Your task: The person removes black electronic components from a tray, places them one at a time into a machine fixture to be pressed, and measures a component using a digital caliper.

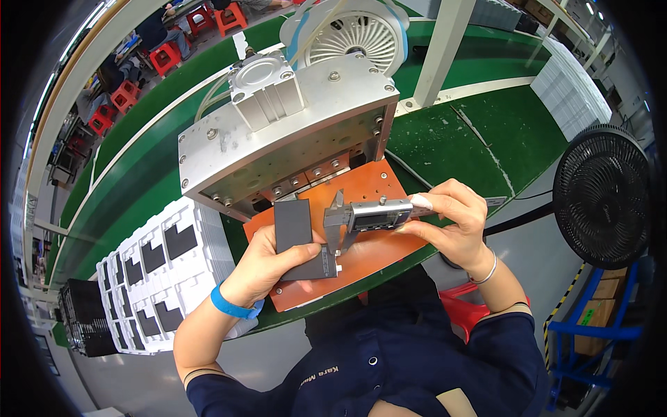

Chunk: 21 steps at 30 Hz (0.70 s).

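My left hand grips a black L-shaped battery pack, its thumb lying across the inner corner. A small white tab sticks out at the pack's lower right edge. In my right hand is a digital caliper, held by its right end with the display facing up. The caliper's metal jaws point toward the pack's right side, close to my left thumb; I cannot tell whether they touch it. Both things are held above an orange plate at the front of a metal press.
White trays with black L-shaped pieces are stacked at the left, beside a black stack. A white fan stands behind the press, and a black fan is at the right. More white sheets are piled at the far right.
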### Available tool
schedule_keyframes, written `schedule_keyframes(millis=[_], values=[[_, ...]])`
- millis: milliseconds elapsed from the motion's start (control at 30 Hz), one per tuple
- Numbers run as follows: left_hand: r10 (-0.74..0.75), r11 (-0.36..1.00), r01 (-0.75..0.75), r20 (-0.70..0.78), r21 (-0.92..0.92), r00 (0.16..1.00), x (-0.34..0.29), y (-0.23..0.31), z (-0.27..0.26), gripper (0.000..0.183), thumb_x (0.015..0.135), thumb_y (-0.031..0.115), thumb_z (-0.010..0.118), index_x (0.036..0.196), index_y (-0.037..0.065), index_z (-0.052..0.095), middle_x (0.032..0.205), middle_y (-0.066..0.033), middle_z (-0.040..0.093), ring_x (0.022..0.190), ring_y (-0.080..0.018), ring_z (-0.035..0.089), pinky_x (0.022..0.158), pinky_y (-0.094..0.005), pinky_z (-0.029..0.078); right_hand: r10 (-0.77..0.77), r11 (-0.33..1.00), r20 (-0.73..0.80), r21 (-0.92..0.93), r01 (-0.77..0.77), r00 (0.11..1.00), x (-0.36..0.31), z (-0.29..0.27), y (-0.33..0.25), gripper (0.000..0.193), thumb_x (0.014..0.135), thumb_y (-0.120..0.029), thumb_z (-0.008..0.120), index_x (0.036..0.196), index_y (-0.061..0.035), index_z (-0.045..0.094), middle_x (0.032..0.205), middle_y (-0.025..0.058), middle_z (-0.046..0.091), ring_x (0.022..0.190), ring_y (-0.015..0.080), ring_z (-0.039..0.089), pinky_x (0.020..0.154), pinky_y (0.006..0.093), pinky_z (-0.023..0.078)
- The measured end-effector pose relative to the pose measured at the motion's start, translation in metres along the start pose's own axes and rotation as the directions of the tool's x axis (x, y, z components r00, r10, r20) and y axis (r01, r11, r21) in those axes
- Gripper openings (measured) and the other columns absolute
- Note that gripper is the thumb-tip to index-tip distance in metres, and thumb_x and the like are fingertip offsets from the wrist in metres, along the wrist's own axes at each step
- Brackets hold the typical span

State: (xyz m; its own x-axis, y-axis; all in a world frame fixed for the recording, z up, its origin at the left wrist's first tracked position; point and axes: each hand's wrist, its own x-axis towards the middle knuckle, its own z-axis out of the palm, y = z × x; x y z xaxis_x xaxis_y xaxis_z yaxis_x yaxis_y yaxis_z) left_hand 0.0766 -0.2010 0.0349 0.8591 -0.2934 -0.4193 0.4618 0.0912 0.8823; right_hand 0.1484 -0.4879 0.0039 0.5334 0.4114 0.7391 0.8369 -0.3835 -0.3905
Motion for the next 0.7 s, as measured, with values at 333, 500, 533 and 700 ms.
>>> schedule_keyframes(millis=[333, 500, 533, 700], values=[[0.011, 0.999, -0.010, 0.027, -0.036, 1.000, 0.0005, -0.0014, -0.0020, 0.022, 0.091, 0.012, 0.062, 0.105, -0.004, 0.061, 0.090, -0.0169, 0.070, 0.071, -0.0181, 0.069, 0.055, -0.0253, 0.056, 0.080, 0.992, -0.012, 0.103, -0.079, 0.997, -0.0005, 0.0023, 0.0007, 0.042, 0.058, -0.017, 0.091, 0.093, -0.0053, 0.072, 0.077, 0.0047, 0.065, 0.061, 0.0104, 0.057, 0.048, 0.0212, 0.041], [0.004, 1.000, -0.004, 0.023, -0.030, 1.000, 0.0002, 0.0000, -0.0008, 0.022, 0.091, 0.013, 0.062, 0.105, -0.004, 0.061, 0.090, -0.0168, 0.070, 0.069, -0.0182, 0.069, 0.056, -0.0253, 0.056, 0.082, 0.993, -0.010, 0.083, -0.081, 0.997, -0.0018, 0.0011, 0.0013, 0.042, 0.058, -0.017, 0.091, 0.093, -0.0054, 0.072, 0.077, 0.0048, 0.066, 0.062, 0.0106, 0.058, 0.048, 0.0213, 0.041], [0.001, 1.000, -0.001, 0.023, -0.021, 1.000, 0.0003, 0.0000, -0.0008, 0.022, 0.091, 0.013, 0.062, 0.105, -0.004, 0.061, 0.090, -0.0167, 0.070, 0.068, -0.0182, 0.069, 0.055, -0.0253, 0.056, 0.082, 0.993, -0.010, 0.084, -0.081, 0.997, -0.0019, 0.0011, 0.0017, 0.042, 0.058, -0.017, 0.091, 0.093, -0.0054, 0.072, 0.077, 0.0048, 0.066, 0.062, 0.0106, 0.058, 0.048, 0.0213, 0.041], [0.016, 0.999, -0.015, 0.030, -0.041, 0.999, 0.0038, -0.0035, -0.0023, 0.022, 0.091, 0.012, 0.062, 0.105, -0.004, 0.061, 0.090, -0.0165, 0.070, 0.069, -0.0182, 0.069, 0.055, -0.0256, 0.056, 0.082, 0.993, -0.009, 0.090, -0.080, 0.997, -0.0023, 0.0021, 0.0017, 0.042, 0.058, -0.017, 0.091, 0.093, -0.0055, 0.072, 0.078, 0.0051, 0.066, 0.062, 0.0106, 0.058, 0.048, 0.0211, 0.042]])
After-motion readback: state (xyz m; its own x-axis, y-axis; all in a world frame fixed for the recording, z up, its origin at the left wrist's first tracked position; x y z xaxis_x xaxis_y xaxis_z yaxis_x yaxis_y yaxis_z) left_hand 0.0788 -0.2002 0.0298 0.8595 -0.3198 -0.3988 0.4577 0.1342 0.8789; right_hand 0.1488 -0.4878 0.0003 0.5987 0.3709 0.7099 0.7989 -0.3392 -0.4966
